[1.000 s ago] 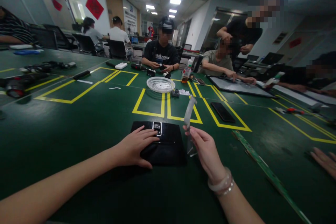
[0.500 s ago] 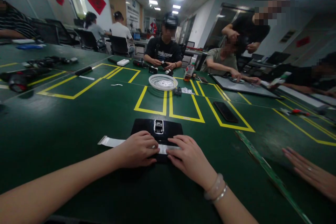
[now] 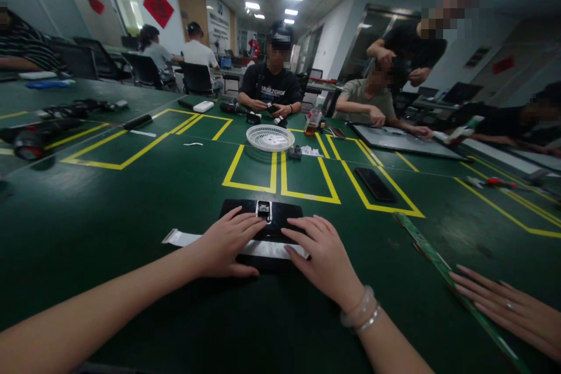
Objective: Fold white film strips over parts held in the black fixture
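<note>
In front of me on the green table lies a flat black panel (image 3: 289, 214) with a silver-rimmed rectangular cutout near its far edge. A white flat ribbon cable (image 3: 276, 249) runs across the panel and sticks out past its left side, ending in a connector. My left hand (image 3: 231, 239) lies over the panel's left part and the cable, fingers stretched toward the cutout, thumb apart. My right hand (image 3: 316, 248) rests over the panel's right part, fingers spread and slightly bent, thumb by the cable. It covers the cable's right end. Neither hand grips anything visibly.
A long green circuit board (image 3: 438, 266) lies to my right, with another person's hand (image 3: 504, 304) touching it. A phone (image 3: 376, 184), a white basket (image 3: 270, 138) and a bottle (image 3: 312, 121) stand or lie farther off. Yellow tape (image 3: 311, 197) marks rectangles on the table.
My left fingers have moved forward from the cable toward the cutout and straightened. My right fingers have lifted and spread, baring more cable. The other person's hand has reached the circuit board.
</note>
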`<control>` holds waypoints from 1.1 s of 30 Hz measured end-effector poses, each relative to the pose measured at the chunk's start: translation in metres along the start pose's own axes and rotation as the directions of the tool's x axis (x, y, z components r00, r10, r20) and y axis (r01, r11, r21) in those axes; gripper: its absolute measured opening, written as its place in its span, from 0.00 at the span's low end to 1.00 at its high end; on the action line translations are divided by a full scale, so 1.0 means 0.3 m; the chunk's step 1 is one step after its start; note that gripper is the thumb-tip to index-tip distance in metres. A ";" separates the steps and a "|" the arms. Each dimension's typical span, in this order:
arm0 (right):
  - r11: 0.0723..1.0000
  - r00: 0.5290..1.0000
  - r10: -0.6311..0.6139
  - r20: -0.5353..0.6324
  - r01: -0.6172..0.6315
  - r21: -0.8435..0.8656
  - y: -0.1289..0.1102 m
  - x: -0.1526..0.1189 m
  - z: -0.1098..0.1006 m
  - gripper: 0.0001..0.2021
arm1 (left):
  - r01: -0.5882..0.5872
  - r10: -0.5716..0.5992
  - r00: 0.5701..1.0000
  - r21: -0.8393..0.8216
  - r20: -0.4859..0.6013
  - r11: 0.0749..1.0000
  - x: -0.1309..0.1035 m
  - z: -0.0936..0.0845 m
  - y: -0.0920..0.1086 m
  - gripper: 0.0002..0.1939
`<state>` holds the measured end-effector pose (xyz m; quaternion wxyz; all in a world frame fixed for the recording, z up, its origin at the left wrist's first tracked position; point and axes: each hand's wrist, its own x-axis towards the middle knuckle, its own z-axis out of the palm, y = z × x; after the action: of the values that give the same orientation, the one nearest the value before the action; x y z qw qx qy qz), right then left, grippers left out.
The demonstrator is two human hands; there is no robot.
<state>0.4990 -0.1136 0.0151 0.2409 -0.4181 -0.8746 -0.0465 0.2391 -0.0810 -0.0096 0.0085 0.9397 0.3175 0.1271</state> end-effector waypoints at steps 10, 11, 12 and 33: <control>0.999 0.976 0.049 -0.211 -0.051 -0.006 0.043 -0.006 -0.009 0.11 | 0.230 -0.227 0.963 0.003 -0.147 0.973 -0.040 -0.139 -0.189 0.41; 0.999 0.976 0.048 -0.214 -0.050 -0.002 0.043 -0.007 -0.008 0.10 | 0.282 -0.273 0.945 0.025 -0.179 0.959 -0.056 -0.156 -0.234 0.41; 0.999 0.976 0.047 -0.214 -0.047 0.002 0.044 -0.007 -0.006 0.10 | 0.339 -0.323 0.925 0.051 -0.200 0.939 -0.075 -0.173 -0.280 0.40; 0.998 0.977 0.068 -0.203 -0.067 0.009 0.046 -0.003 -0.001 0.10 | 0.790 -0.808 0.507 -0.214 -0.300 0.575 -0.556 -0.175 -0.797 0.33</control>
<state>0.5101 -0.1054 0.0133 0.3308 -0.4404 -0.8308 -0.0796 -0.0437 0.0064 -0.0210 0.0297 0.6452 0.7067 0.2889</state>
